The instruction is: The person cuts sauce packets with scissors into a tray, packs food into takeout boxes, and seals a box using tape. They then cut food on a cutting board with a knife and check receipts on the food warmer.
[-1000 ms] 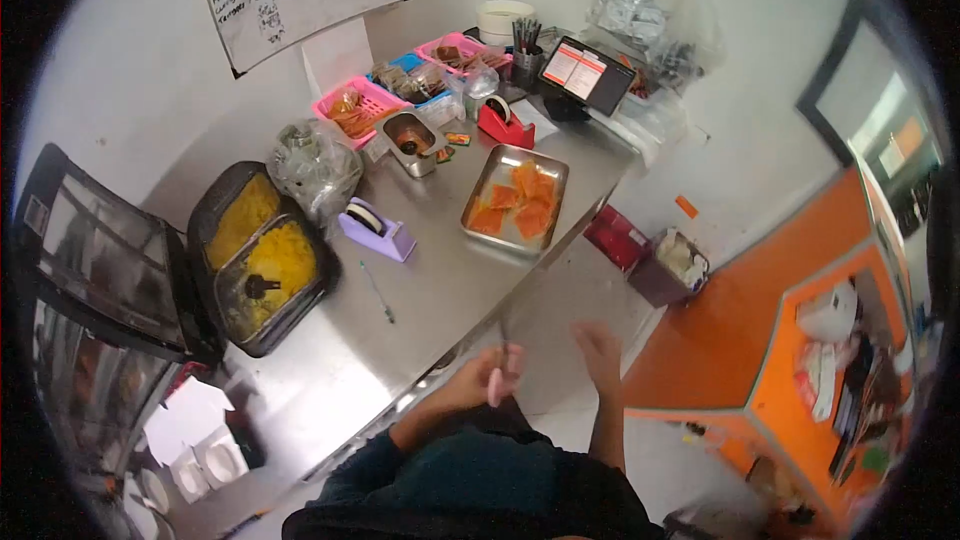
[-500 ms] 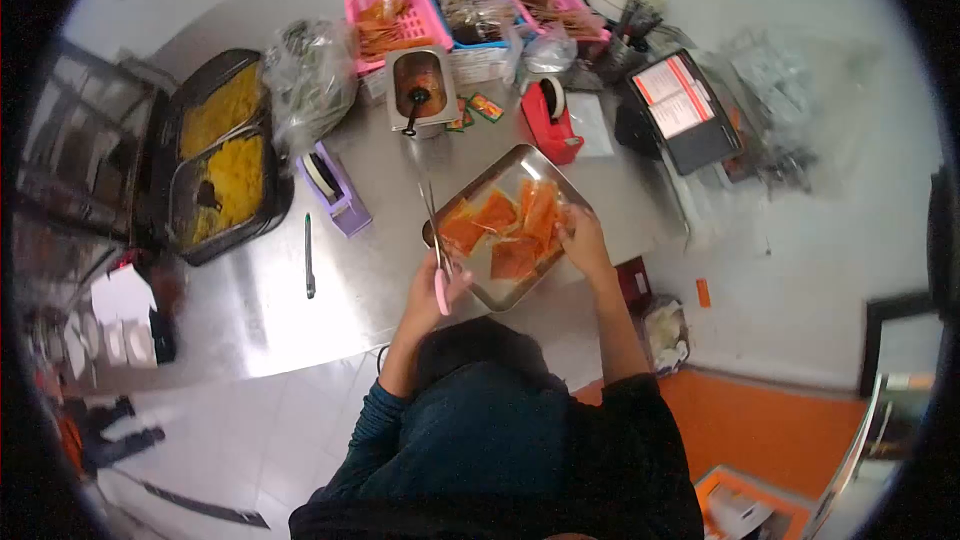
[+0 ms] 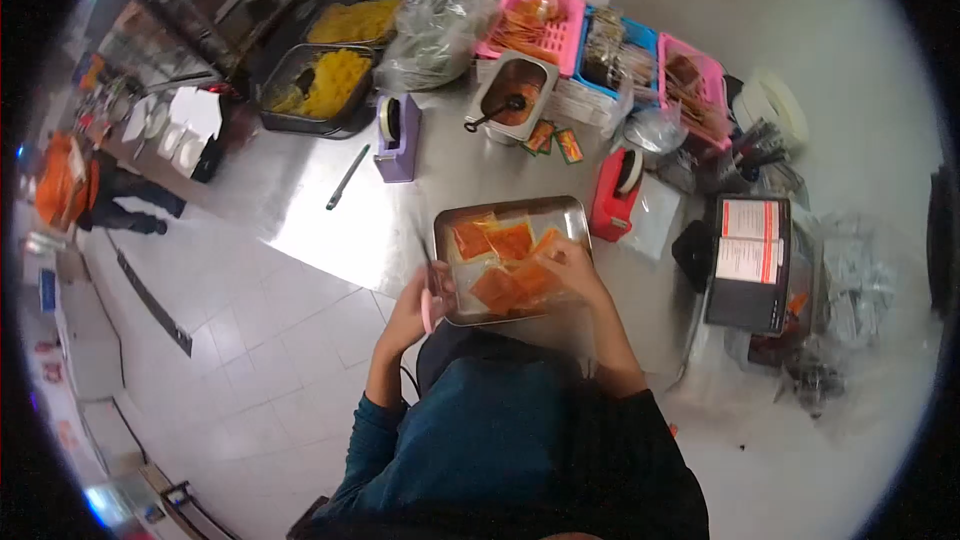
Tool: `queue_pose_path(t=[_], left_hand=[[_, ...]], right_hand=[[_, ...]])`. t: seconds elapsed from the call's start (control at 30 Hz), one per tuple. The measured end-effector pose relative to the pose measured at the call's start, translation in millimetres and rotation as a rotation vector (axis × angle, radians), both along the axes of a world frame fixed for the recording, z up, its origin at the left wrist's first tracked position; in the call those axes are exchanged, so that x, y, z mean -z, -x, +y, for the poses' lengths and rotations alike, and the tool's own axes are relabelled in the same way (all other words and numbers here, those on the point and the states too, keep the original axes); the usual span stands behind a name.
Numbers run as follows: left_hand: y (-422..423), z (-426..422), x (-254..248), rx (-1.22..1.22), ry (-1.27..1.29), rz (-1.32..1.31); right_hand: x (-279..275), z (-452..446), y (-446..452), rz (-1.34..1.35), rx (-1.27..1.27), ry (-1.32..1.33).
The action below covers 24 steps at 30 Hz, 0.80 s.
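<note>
Scissors with a pink handle [image 3: 427, 312] are gripped in my left hand [image 3: 408, 312], blades pointing up and away at the left side of a metal tray [image 3: 462, 319]. Several small clear plastic packets of orange-red filling [image 3: 511, 239] lie in the tray, some overlapping. Over its right side, my right hand [image 3: 574, 272] has its fingers closed on the edge of one packet [image 3: 546, 242]. That hand is slightly blurred and covers part of the packets below.
Behind the tray stand a purple tape dispenser [image 3: 397, 155], a red tape dispenser [image 3: 613, 202] and a metal container with a ladle [image 3: 514, 90]. A pen [image 3: 348, 177] lies left. Pink baskets [image 3: 560, 35] line the back. A person in orange [image 3: 68, 185] stands far left.
The camera view has turned, so the table appears rotated and shifted right. My right hand has moved in over the packets from the tray's right edge. The scissors stay in my left hand.
</note>
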<state>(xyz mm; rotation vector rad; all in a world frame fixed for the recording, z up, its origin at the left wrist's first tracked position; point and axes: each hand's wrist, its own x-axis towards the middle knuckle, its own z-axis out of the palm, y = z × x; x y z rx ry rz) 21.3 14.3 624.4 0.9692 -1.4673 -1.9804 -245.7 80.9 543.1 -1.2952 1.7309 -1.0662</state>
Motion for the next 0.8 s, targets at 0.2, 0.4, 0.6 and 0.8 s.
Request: queue_pose_path(t=[0.2,0.4,0.6,0.8], left_hand=[[-28,-4,4,0.544,0.254,-0.322],[-20,-21,4,0.712,0.241,-0.368],[-9,-46,23,0.743,0.398,-0.272],[3,-73,30,0.864,0.342,-0.22]], right_hand=[[-34,-1,18,-0.549,-0.031,0.074],[-28,-14,18,-0.564,-0.201,0.312],[-58,-14,0,-0.677,-0.288,0.23],[-52,-11,0,-0.687,-0.344,0.133]])
